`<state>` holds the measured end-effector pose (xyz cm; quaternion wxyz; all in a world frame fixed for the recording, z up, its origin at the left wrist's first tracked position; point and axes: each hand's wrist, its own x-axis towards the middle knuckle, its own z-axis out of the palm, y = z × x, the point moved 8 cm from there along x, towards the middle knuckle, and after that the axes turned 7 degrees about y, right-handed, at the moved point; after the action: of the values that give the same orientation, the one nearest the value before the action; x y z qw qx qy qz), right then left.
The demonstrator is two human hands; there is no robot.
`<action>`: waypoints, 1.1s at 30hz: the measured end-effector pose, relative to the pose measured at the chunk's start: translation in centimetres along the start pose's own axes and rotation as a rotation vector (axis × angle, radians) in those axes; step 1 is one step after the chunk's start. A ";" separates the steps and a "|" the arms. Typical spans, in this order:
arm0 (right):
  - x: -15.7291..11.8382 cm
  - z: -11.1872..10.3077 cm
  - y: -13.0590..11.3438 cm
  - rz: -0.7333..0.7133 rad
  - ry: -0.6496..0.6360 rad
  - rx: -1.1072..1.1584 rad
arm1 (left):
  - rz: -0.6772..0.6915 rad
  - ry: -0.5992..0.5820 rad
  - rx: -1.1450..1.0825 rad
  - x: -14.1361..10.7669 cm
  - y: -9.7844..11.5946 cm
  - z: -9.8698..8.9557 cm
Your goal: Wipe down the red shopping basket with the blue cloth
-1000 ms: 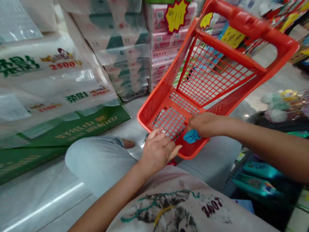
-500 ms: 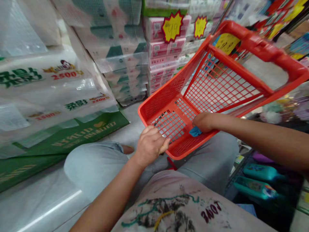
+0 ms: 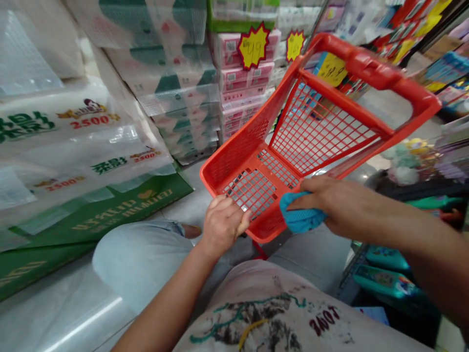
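Beside stacked packs (image 3: pixel 183 100), grip near rim (image 3: pixel 262 239) of red cart (image 3: pixel 238 155) w/ L hand (image 3: pixel 223 222), clutch blue cloth (image 3: pixel 302 217) in R hand (image 3: pixel 328 198) at cart's R side, contact unclear, step prob. wiping; for next stroke, steady rim & press cloth flat.

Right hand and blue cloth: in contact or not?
Touching. The head view shows the right hand with its fingers closed on the blue cloth, which bunches out around them.

1 head view (forward, downward)
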<state>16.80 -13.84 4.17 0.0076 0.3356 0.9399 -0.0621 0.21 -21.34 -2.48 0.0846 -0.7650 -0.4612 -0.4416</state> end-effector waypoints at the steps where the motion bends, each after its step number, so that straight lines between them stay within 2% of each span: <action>1: -0.5 0.1 -0.8 -0.017 0.023 -0.002 | -0.004 0.000 0.011 0.0 0.0 0.1; 3: -1.4 0.8 -0.4 0.032 0.053 -0.063 | -0.015 -0.003 0.033 0.1 0.0 0.2; 6: -2.6 0.6 3.5 0.307 0.315 -0.158 | -0.033 -0.014 0.062 0.3 -0.1 0.2; 8: -3.6 0.9 4.4 0.410 0.496 -0.129 | -0.064 -0.026 0.077 0.7 0.0 0.1; 10: -4.0 2.0 2.5 0.384 0.606 -0.061 | -0.120 -0.025 0.087 1.1 0.5 -0.1; 13: -4.1 4.0 -2.3 0.255 0.707 0.057 | -0.146 -0.055 0.021 1.4 2.7 -0.1; 15: -4.1 4.9 -3.7 0.200 0.778 0.149 | -0.135 -0.112 -0.021 1.0 4.1 0.4; 17: -4.1 5.4 -2.5 0.226 0.838 0.193 | -0.130 -0.154 0.012 0.4 4.6 0.8; 21: -4.2 5.3 2.7 0.447 0.989 0.244 | -0.042 -0.180 0.204 -0.4 3.3 1.3; 23: -3.6 5.2 2.7 0.473 0.994 0.240 | 0.002 -0.148 0.305 -0.3 2.3 1.1; 26: -1.1 5.2 -0.1 0.343 0.835 0.167 | 0.050 -0.091 0.382 0.0 0.5 0.3; 28: 0.3 5.0 -0.5 0.313 0.747 0.139 | 0.074 -0.067 0.395 0.1 -0.8 -0.5; 30: 0.8 4.2 1.1 0.428 0.762 0.131 | 0.083 -0.055 0.404 0.3 -2.1 -1.3; 32: 0.8 3.5 2.9 0.587 0.830 0.144 | 0.081 -0.069 0.417 0.4 -3.4 -1.9; 33: 1.0 3.5 3.1 0.623 0.850 0.152 | 0.075 -0.084 0.425 0.4 -4.0 -2.0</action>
<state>17.89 -11.24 0.33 -0.3802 0.5939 0.7088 0.0169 -4.02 -19.94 -2.06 0.2412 -0.7642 -0.5182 -0.2988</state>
